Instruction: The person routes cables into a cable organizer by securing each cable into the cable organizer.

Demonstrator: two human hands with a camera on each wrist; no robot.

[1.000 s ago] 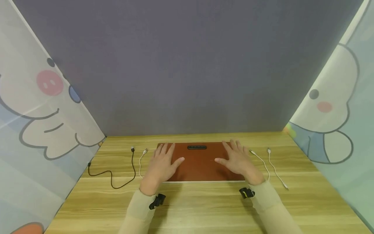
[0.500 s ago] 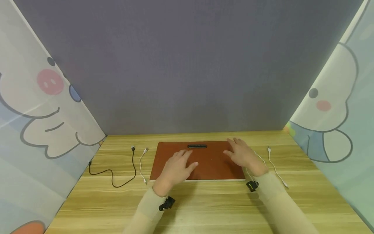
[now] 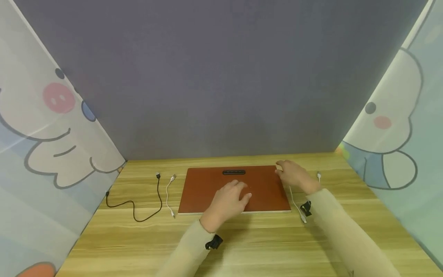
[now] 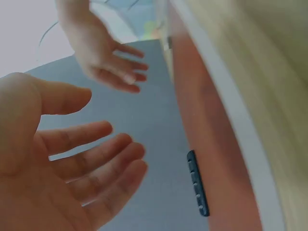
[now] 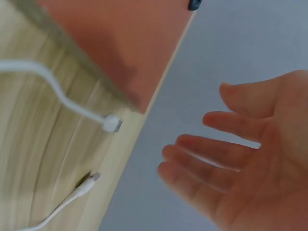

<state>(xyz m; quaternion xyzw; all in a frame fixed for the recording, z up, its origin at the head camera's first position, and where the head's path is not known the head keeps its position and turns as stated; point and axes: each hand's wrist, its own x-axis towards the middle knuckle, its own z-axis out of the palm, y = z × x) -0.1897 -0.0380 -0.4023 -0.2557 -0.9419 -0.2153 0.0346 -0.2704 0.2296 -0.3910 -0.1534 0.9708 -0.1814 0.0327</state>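
Reddish-brown board (image 3: 204, 188) lies flat, centrally placed on the wooden table (image 3: 259, 250). Left hand (image 3: 227, 199) is over its front middle, fingers released and loosely spread. Right hand (image 3: 295, 175) is at its far right corner, fingers released, slightly bent. White cable (image 3: 293, 201) lies just beside the right edge. Black strip (image 3: 233, 172) sits near the far edge.

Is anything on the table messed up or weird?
No, I see nothing spilled or broken. The reddish-brown board lies flat, with the black strip near its far edge. Only the black cable at the left looks a bit untidy, because it lies in loose bends.
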